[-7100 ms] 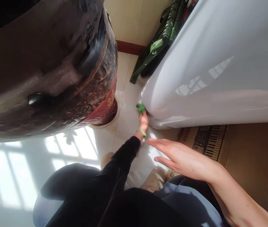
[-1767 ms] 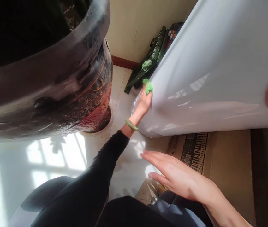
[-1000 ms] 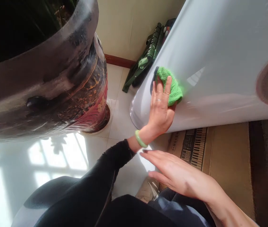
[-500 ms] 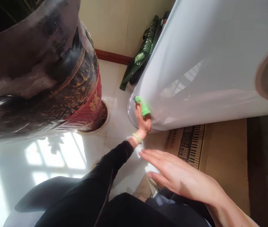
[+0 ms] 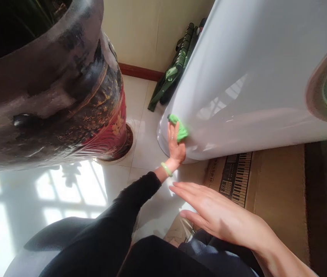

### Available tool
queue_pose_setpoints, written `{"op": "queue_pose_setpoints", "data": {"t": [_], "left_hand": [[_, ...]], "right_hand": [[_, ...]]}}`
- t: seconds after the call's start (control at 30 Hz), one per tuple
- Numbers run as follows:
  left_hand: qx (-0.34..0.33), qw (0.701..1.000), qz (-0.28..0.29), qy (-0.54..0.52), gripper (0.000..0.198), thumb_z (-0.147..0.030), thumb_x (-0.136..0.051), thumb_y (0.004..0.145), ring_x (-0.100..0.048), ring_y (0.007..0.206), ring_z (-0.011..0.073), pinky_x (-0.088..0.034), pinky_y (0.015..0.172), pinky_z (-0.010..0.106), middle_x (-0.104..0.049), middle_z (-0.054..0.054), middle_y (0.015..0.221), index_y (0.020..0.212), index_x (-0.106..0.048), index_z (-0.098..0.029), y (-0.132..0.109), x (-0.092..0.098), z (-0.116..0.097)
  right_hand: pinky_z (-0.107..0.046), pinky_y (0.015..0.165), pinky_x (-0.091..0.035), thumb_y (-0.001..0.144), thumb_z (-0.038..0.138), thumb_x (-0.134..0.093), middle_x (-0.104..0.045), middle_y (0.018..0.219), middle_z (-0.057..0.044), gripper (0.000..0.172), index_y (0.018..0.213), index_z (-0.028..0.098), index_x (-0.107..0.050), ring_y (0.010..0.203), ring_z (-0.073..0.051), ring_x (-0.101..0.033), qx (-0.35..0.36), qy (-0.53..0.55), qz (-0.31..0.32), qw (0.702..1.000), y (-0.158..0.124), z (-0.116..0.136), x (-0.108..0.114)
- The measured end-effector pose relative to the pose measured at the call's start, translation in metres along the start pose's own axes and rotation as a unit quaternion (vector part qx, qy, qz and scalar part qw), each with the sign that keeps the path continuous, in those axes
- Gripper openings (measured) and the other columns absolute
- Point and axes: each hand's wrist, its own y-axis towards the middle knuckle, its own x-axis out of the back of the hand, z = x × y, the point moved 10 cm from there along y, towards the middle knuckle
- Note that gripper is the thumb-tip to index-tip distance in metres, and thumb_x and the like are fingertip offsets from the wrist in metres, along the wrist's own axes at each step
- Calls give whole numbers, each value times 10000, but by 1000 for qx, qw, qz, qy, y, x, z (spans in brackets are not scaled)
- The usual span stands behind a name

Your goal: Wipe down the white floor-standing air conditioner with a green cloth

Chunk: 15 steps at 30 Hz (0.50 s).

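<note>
My left hand (image 5: pixel 176 149), in a black sleeve and wearing a pale green bangle, presses a bright green cloth (image 5: pixel 181 131) against the lower part of a tall white rounded cabinet (image 5: pixel 227 92). The fingers lie over the cloth, on the cabinet's curved side near its base. My right hand (image 5: pixel 206 206) hovers in front of my body, empty, with its fingers stretched out and the thumb apart. Below and behind it is a cardboard box (image 5: pixel 279 192) with a keyboard printed on it.
A large glazed plant pot (image 5: pixel 65 100) stands on the left, its foot on a saucer (image 5: pixel 127 144). Green folded gear (image 5: pixel 171 73) leans at the wall behind the cabinet. Sunlight falls on the tiled floor (image 5: pixel 141 150).
My left hand and the cloth have shifted slightly on the cabinet, with more of the cloth showing. My right hand stays almost where it was. The view has tilted a little.
</note>
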Motion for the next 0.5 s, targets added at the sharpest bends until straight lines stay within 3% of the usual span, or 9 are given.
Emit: {"op": "queue_pose_setpoints", "data": {"t": [0.1,0.3,0.5], "left_hand": [[15,1000,-3,-9,574,-572,-346,1056,-27,1710,180,-134,1441,404,-469,-100,1682,1570,-538,-405,16,5,1],[30,999,-20,12,553,-396,-345,1061,-176,1695,205,-136,1423,474,-453,30,1706,1572,-532,-300,-7,8,3],[38,999,-9,25,587,-296,-349,1020,-221,1681,164,-178,1414,382,-475,-4,1692,1580,-527,-292,29,11,10]], "right_hand": [[-541,1309,-421,1102,517,-411,-376,1737,-38,638,1685,264,-354,1598,-282,-411,-3,2,9,1000,-2,1,-3],[-569,1256,-482,1089,484,-464,-476,1679,-109,630,1658,219,-414,1535,-324,-499,12,12,-23,1000,8,3,4],[-566,1262,-475,1096,491,-440,-429,1705,-113,633,1661,208,-406,1571,-319,-451,21,7,-12,1000,8,7,0]]}}
